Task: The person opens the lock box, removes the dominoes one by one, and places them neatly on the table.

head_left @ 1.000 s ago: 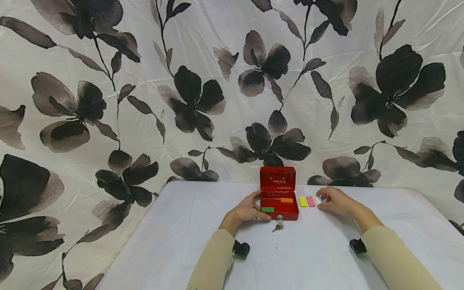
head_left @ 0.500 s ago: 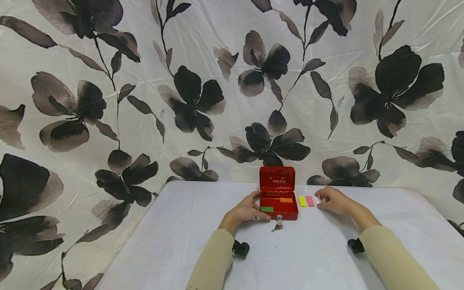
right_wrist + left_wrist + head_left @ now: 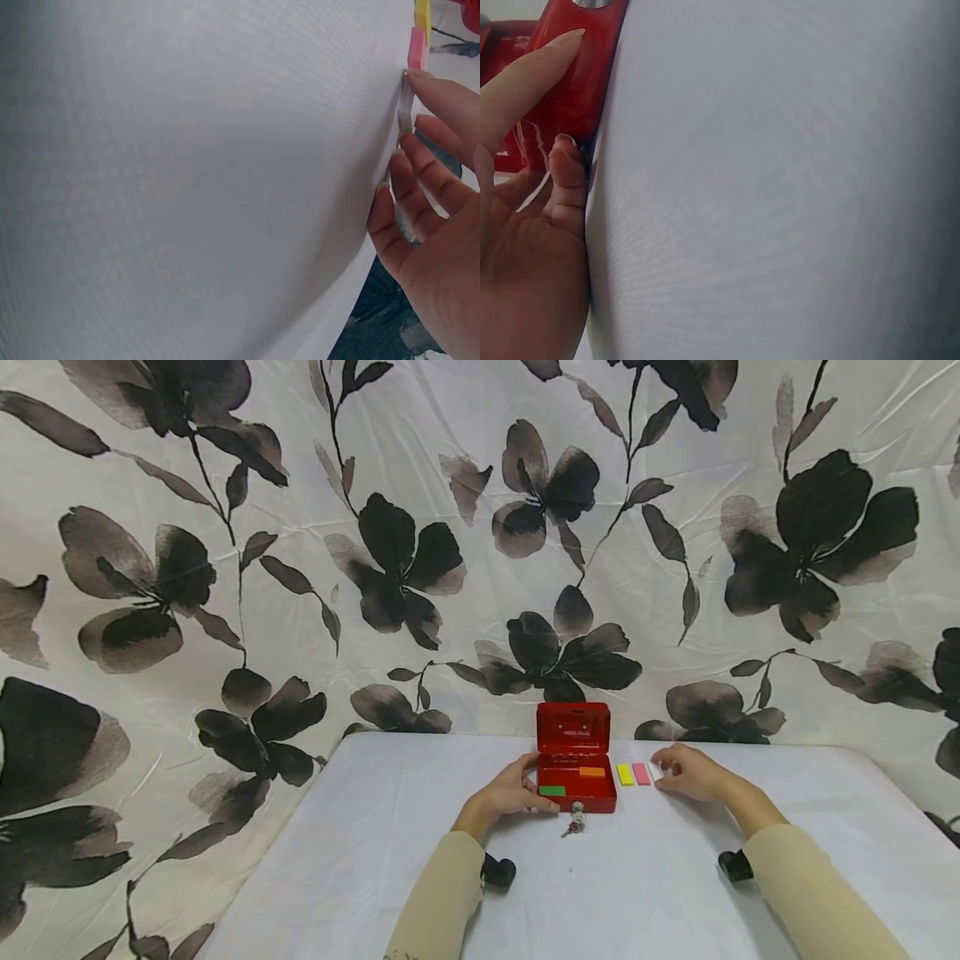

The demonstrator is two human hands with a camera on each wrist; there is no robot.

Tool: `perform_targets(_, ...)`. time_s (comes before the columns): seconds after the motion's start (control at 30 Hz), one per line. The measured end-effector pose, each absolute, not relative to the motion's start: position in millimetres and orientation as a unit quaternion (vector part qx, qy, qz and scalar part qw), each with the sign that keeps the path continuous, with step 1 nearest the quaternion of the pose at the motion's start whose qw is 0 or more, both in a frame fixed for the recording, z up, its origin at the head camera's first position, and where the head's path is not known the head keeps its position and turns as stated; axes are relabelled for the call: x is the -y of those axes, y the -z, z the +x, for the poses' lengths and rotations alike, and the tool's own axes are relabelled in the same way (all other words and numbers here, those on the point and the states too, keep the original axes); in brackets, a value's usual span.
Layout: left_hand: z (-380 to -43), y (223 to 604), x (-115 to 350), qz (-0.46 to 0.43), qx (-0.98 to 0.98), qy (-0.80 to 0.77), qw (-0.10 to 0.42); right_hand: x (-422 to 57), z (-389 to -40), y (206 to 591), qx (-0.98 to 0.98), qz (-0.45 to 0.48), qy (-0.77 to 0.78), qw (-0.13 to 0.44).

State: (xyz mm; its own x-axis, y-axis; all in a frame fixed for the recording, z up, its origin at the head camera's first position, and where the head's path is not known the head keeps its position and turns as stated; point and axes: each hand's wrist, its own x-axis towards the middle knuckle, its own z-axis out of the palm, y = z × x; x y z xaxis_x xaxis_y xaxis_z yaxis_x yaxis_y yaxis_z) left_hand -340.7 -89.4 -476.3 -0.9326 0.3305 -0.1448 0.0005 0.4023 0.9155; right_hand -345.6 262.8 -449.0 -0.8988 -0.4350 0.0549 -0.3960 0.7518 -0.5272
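Observation:
A small red cash box (image 3: 600,802) stands with its lid raised at the table's far side. My left hand (image 3: 502,795) grips its front left corner, the thumb along the front and the other fingers at the side. Inside lie a green block (image 3: 552,791) and an orange block (image 3: 592,772). To the right of the box, a yellow block (image 3: 625,775) and a pink block (image 3: 641,774) sit in a row. My right hand (image 3: 693,775) pinches a white block (image 3: 406,105) at the row's right end, fingertips low by the tabletop.
Keys (image 3: 573,829) hang from the lock at the box's front. Both forearms reach in over the white-covered table (image 3: 600,902), each with a black wrist camera (image 3: 735,866). Behind the table hangs a floral cloth (image 3: 457,435).

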Motion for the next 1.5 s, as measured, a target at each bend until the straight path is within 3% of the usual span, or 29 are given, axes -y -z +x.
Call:
perform_targets(0.77,-341.0,475.1,89.5,0.1,-0.822,-0.539,0.154,-283.4,-331.4,438.2,-0.938,-0.219,0.267,0.037)
perform_targets(1.13,-341.2,475.1,89.5,0.104,-0.821,-0.541,0.152,-267.9,-321.4,423.9,-0.926,-0.259,0.274,0.008)
perform_targets(1.5,-339.9,474.7,88.9,0.109,-0.819,-0.544,0.15,-240.5,-313.5,411.9,-0.922,-0.255,0.291,0.026)
